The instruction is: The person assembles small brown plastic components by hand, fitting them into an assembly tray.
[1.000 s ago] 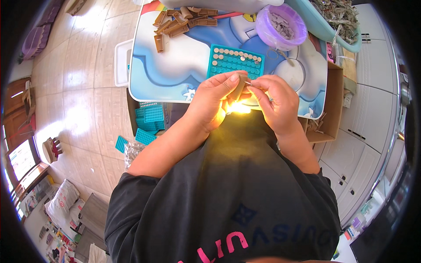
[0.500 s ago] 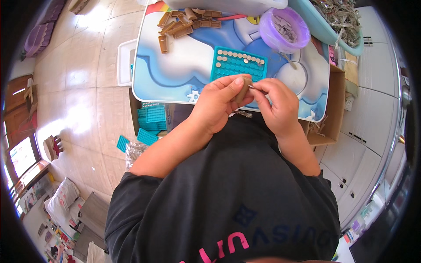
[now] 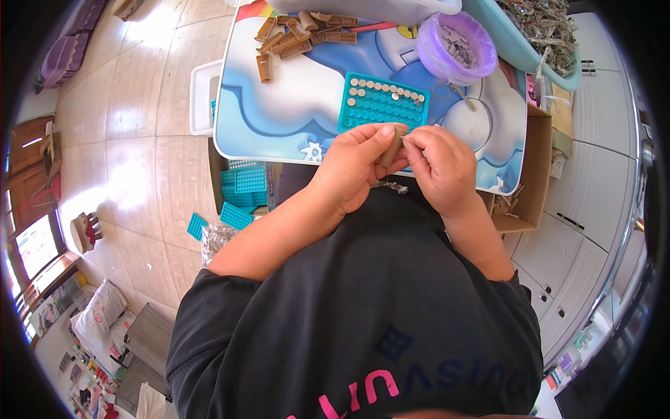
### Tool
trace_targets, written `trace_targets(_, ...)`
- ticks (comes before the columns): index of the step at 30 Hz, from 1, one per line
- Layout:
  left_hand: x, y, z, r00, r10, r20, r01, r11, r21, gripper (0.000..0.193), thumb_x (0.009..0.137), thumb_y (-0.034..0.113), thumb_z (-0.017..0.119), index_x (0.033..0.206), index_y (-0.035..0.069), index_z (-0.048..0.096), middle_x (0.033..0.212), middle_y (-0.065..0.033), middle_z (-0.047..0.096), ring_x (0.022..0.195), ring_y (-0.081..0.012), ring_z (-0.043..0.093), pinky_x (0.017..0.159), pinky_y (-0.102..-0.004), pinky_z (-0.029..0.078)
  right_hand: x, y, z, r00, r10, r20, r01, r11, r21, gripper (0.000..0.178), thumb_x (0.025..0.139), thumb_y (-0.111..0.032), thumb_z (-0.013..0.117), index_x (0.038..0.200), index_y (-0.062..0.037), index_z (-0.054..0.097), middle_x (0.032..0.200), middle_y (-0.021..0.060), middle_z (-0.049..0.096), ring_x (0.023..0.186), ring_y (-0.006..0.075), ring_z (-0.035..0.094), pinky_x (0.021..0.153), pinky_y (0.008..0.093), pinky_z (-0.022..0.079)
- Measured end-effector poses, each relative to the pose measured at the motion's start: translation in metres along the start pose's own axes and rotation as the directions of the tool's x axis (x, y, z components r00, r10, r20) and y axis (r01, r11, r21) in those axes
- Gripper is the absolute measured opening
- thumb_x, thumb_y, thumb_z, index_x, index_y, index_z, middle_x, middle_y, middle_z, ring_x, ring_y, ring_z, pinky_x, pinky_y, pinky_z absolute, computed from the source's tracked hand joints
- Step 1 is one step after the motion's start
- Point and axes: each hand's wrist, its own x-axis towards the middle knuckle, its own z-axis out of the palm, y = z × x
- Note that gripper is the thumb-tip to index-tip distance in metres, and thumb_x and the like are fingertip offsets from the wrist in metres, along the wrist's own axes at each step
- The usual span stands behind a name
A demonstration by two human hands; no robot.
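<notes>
Between the thumb and fingers of my left hand [image 3: 356, 157] is a brown plastic casing [image 3: 392, 148], held above the table's near edge. My right hand [image 3: 444, 164] is pinched at the casing's right side; whatever lies between its fingertips is too small to name. Just beyond my hands lies a teal tray [image 3: 377, 112] with rows of round pockets, several of them filled with small silvery discs [image 3: 380, 86]. A heap of similar brown casings [image 3: 296, 38] lies at the table's far left.
A purple bowl [image 3: 427, 57] of small metal pieces stands at the far right of the patterned table [image 3: 272, 112]. Behind it is a light blue tub [image 3: 488, 28] of metallic strips. Cardboard boxes [image 3: 530, 160] flank the table, the left one holding teal trays [image 3: 248, 179].
The casing in my left hand has tilted slightly, and my right fingertips have shifted a little at its side. The whole view has moved slightly.
</notes>
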Motion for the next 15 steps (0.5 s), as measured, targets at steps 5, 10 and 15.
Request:
trace_targets(5,-0.0007,0.0016,0.0020,1.000,0.010,-0.026,-0.010,1.000,0.002,0.026,0.095,0.020,0.048,0.102,-0.002,0.058,0.080,-0.0010,0.055,0.081,-0.0106,0.057,0.086,-0.0300,0.050,-0.0019,-0.0014,0.0012,1.000,0.017,0.007,-0.017,1.000,0.001,0.015,0.073,-0.003,0.065,0.083,-0.0037,0.055,0.079,0.0099,0.061,0.066,0.0266,0.060,0.054,0.0328,0.048)
trace_targets(10,-0.0002,0.0024,0.0009,0.999,0.032,-0.019,-0.031,0.998,0.049,0.024,0.095,0.020,0.048,0.099,-0.002,0.058,0.076,0.0002,0.053,0.076,-0.0095,0.055,0.085,-0.0295,0.050,-0.0023,0.0018,0.0021,0.999,0.030,0.032,-0.030,1.000,0.004,0.015,0.074,-0.003,0.065,0.084,-0.0035,0.054,0.079,0.0098,0.061,0.067,0.0268,0.060,0.054,0.0330,0.048)
trace_targets(15,0.0015,0.0003,-0.0021,0.999,0.047,0.003,-0.047,0.996,0.077,0.031,0.094,0.021,0.049,0.113,-0.003,0.054,0.098,-0.0078,0.061,0.091,-0.0150,0.060,0.087,-0.0306,0.049,-0.0021,0.0030,0.0030,0.999,0.022,0.025,-0.023,1.000,0.009,0.015,0.074,-0.002,0.064,0.086,-0.0033,0.055,0.079,0.0105,0.061,0.067,0.0271,0.060,0.055,0.0330,0.048)
